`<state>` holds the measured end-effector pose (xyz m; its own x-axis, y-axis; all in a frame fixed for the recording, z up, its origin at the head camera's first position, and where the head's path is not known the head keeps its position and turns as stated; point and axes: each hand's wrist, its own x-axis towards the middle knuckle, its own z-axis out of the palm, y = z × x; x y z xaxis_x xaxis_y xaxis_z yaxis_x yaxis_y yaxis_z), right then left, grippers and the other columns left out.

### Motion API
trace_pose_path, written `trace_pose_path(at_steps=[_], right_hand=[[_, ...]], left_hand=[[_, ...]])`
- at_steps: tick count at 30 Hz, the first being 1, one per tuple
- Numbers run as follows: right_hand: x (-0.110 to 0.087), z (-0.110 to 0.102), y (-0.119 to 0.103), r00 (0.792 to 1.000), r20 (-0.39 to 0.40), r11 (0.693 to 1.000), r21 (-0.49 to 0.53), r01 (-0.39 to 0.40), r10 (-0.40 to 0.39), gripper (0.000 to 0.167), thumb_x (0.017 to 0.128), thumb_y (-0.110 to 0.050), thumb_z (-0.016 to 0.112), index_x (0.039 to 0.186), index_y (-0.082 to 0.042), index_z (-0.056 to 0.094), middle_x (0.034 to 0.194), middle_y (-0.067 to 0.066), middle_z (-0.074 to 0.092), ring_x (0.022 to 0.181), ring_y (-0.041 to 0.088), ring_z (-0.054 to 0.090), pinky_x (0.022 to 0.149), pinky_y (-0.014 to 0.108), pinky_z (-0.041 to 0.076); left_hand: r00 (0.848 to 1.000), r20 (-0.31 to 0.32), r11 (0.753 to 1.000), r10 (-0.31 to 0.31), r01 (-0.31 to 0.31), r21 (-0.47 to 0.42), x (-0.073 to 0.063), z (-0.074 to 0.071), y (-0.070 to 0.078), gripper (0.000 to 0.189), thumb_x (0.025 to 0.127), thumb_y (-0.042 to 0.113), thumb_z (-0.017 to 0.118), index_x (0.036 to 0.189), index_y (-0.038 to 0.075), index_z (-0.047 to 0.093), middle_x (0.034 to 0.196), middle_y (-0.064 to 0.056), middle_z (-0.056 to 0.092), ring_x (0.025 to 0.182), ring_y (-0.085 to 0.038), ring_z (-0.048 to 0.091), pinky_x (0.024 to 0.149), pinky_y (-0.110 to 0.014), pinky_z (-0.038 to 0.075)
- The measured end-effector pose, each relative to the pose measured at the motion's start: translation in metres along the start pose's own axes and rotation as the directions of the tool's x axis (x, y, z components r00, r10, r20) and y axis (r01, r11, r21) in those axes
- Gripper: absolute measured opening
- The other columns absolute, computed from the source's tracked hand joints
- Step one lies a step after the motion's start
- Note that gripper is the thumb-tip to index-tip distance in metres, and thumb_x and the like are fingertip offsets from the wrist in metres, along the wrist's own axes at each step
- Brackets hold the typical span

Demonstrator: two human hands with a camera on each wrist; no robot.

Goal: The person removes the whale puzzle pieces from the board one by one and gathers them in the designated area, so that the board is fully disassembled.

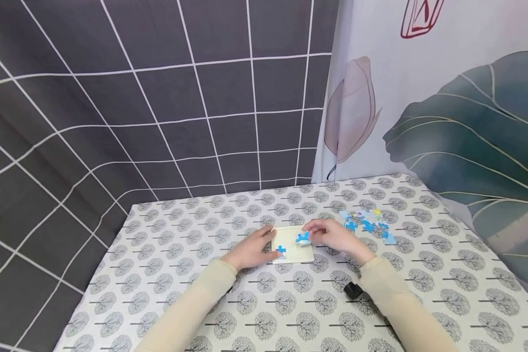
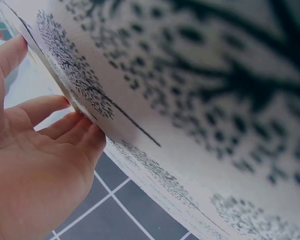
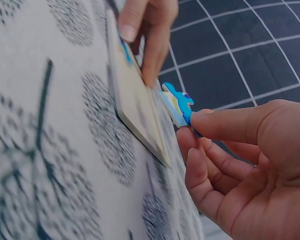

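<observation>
A pale, shallow-rimmed puzzle board (image 1: pixel 297 252) lies on the patterned cloth between the two hands. My left hand (image 1: pixel 255 248) holds its left side, the thumb reaching over the surface and the other fingers at the edge. Beside that thumb, a blue jigsaw piece (image 1: pixel 281 249) lies in the board's near left part. My right hand (image 3: pixel 240 160) pinches another jigsaw piece (image 3: pixel 177 104), blue with a light part, between thumb and fingers. That piece is tilted and raised above the board's right side.
Several loose jigsaw pieces (image 1: pixel 368 225), mostly blue, lie in a cluster to the right of the board. A small black object (image 1: pixel 353 290) is by the right sleeve. A dark gridded curtain (image 1: pixel 220 93) hangs behind the table.
</observation>
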<state>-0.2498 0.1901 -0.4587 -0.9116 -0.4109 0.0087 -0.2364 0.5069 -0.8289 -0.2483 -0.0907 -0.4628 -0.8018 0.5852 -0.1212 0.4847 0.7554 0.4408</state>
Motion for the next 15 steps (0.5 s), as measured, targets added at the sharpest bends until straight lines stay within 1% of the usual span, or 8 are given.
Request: trace_pose_path(at_steps=[4,6,12,15], right_hand=[[-0.003,-0.014,0.005,0.999,-0.015,0.999,0.028,-0.037,0.038,0.027,0.092,-0.006,0.067,0.118,-0.001,0.069,0.1,0.007,0.068,0.089,0.02,0.062,0.082,0.033,0.054],[-0.004,-0.021,0.006,0.999,-0.023,0.999,0.033,-0.04,0.041,0.028,0.093,-0.006,0.066,0.119,0.001,0.069,0.1,0.008,0.068,0.089,0.021,0.062,0.082,0.033,0.055],[-0.008,-0.041,0.009,0.998,-0.059,0.999,-0.018,-0.033,0.032,0.029,0.095,-0.009,0.066,0.122,0.002,0.068,0.103,0.009,0.068,0.091,0.02,0.062,0.082,0.032,0.054],[-0.014,-0.049,0.011,0.996,-0.079,0.999,-0.015,-0.047,0.046,0.029,0.095,-0.009,0.067,0.122,0.002,0.068,0.103,0.01,0.068,0.091,0.02,0.061,0.081,0.031,0.054]], left_hand=[[1.0,0.007,1.0,0.004,-0.004,-0.001,0.001,0.001,0.0,0.079,0.098,0.052,0.06,0.156,0.004,0.035,0.166,-0.011,0.023,0.15,-0.033,0.026,0.122,-0.046,0.024],[1.0,0.001,1.0,0.01,-0.01,0.004,0.001,0.001,0.0,0.079,0.098,0.052,0.06,0.156,0.004,0.035,0.166,-0.012,0.023,0.15,-0.034,0.026,0.122,-0.046,0.024],[1.0,-0.009,1.0,0.025,-0.025,-0.002,-0.001,-0.004,0.0,0.079,0.097,0.05,0.061,0.155,0.002,0.036,0.166,-0.013,0.022,0.15,-0.036,0.026,0.121,-0.049,0.024],[1.0,0.0,1.0,0.029,-0.029,-0.004,-0.001,-0.004,0.001,0.079,0.098,0.05,0.061,0.155,0.002,0.035,0.166,-0.014,0.021,0.15,-0.036,0.025,0.122,-0.048,0.023]])
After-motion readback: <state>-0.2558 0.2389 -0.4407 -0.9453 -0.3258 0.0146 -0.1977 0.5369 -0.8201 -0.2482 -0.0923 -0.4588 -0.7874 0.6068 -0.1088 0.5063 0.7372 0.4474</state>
